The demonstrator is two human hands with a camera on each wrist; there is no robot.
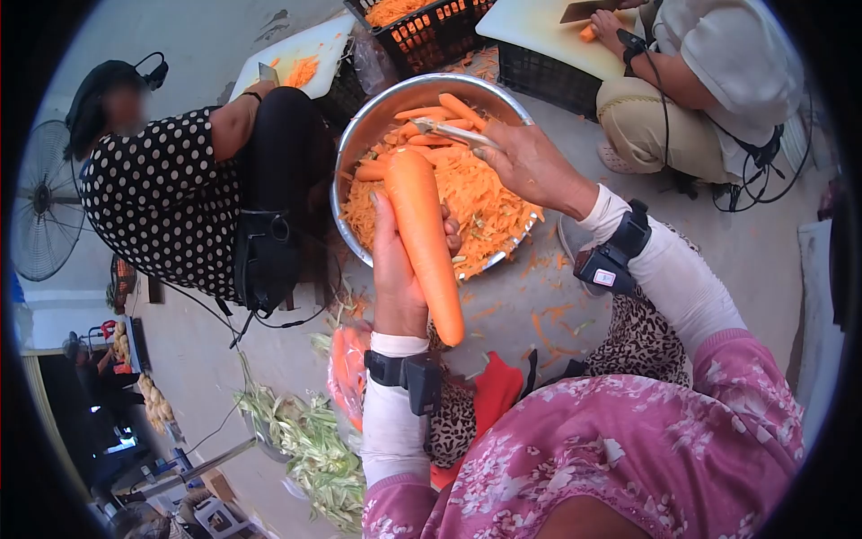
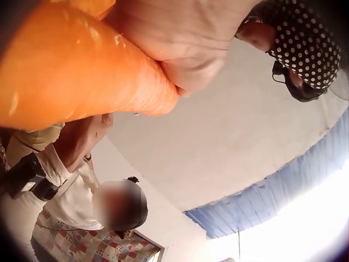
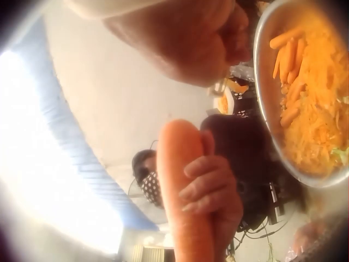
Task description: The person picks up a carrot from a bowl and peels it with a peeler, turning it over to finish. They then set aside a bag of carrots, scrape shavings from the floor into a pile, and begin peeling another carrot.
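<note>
In the head view my left hand [image 1: 393, 283] grips a large peeled-looking carrot [image 1: 426, 247], its fingers wrapped round the far side. The carrot slants from over the metal basin [image 1: 370, 117] down toward my lap. My right hand [image 1: 541, 169] holds a metal peeler [image 1: 456, 134] above the basin, its head pointing left, apart from the carrot. Under both hands the basin holds orange shreds [image 1: 489, 211] and several smaller whole carrots [image 1: 460, 110]. The right wrist view shows the left fingers [image 3: 204, 185] curled round the carrot; the peeler is hidden there.
A person in a polka-dot top [image 1: 162, 193] crouches at left beside a white cutting board [image 1: 332, 45]. Another person [image 1: 736, 67] cuts carrot on a board [image 1: 530, 22] at upper right. A black crate [image 1: 431, 40] stands behind the basin. Leafy scraps [image 1: 310, 440] lie at lower left.
</note>
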